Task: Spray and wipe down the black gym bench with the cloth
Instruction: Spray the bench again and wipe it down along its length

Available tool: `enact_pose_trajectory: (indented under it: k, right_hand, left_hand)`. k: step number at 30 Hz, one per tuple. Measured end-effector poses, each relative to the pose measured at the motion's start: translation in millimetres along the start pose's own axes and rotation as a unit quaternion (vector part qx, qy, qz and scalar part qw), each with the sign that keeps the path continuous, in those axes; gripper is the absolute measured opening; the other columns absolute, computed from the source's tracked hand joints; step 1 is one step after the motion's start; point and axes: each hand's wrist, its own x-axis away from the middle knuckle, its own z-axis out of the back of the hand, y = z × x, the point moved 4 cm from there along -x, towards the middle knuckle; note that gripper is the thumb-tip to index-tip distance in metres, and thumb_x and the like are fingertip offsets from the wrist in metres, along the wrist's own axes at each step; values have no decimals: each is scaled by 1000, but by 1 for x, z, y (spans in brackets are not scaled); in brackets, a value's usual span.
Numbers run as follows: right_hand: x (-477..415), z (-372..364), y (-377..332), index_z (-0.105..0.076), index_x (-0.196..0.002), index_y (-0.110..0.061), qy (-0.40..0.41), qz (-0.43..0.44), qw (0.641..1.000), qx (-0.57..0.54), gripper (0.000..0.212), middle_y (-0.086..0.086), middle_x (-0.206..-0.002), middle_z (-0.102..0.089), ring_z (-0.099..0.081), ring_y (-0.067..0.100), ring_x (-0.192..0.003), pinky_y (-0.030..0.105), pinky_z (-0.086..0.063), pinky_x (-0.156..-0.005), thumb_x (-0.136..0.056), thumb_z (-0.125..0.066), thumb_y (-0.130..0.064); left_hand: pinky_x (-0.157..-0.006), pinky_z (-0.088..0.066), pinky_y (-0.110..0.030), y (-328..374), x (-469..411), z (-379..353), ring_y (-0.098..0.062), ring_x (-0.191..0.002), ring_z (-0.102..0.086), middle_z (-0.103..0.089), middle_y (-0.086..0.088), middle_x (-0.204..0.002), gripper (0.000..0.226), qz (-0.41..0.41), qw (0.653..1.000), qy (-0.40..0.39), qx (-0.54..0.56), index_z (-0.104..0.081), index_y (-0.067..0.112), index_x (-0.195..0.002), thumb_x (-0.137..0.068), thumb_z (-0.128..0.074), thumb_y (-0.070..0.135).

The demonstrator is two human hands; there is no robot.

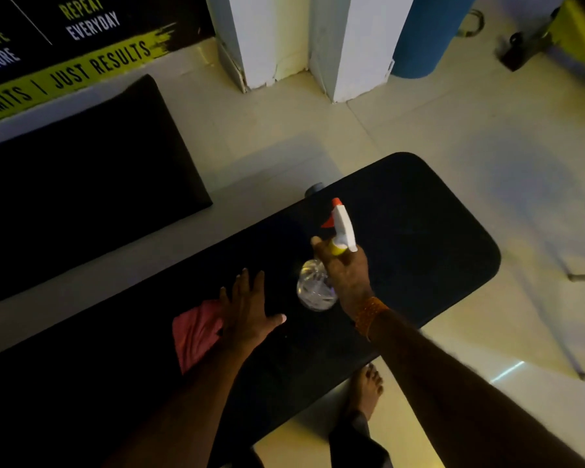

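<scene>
The black gym bench [419, 224] runs from lower left to its rounded end at the right. My right hand [347, 270] grips the neck of a clear spray bottle [316, 287] with a white and red trigger head, nozzle pointing away over the bench. My left hand [247, 307] lies flat with fingers spread on the bench pad. Its palm side covers the edge of a pink cloth [195, 332] lying on the pad.
A second black padded bench [81, 184] stands to the left across a strip of tiled floor. White pillars [267, 38] and a blue cylinder [423, 38] stand at the back. My bare foot [365, 390] is on the floor by the bench's near edge.
</scene>
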Motion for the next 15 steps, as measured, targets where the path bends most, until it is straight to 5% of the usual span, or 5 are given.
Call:
enact_pose_trajectory:
  k: [7,9,15]
  right_hand:
    - [-33,104,-28,-58,-124,-31,21,45,998,-33,40,7,-113,-68,-68,18,-94,28,-59,-69,-91,-77,-18]
    - [-44,124,-34,-55,-134,-25,14,24,998,-60,47,10,-122,-67,-68,21,-102,28,-58,-68,-92,-75,-16]
    - [-78,162,-52,-66,-120,-37,0,-31,992,-123,32,-7,-109,-77,-69,15,-109,34,-52,-86,-90,-74,-30]
  left_hand:
    - [-124,-12,-58,100,-38,10,-29,-157,-2,0,-8,-171,109,-65,998,3,7,-9,28,-161,-80,-73,61]
    - [-124,-15,-57,129,-51,12,-30,-157,-1,3,-8,-171,110,-78,997,0,11,-7,29,-161,-79,-73,61]
    - [-122,-22,-58,193,-84,19,-32,-157,6,14,-8,-170,116,-115,993,-9,-4,2,29,-161,-79,-74,61]
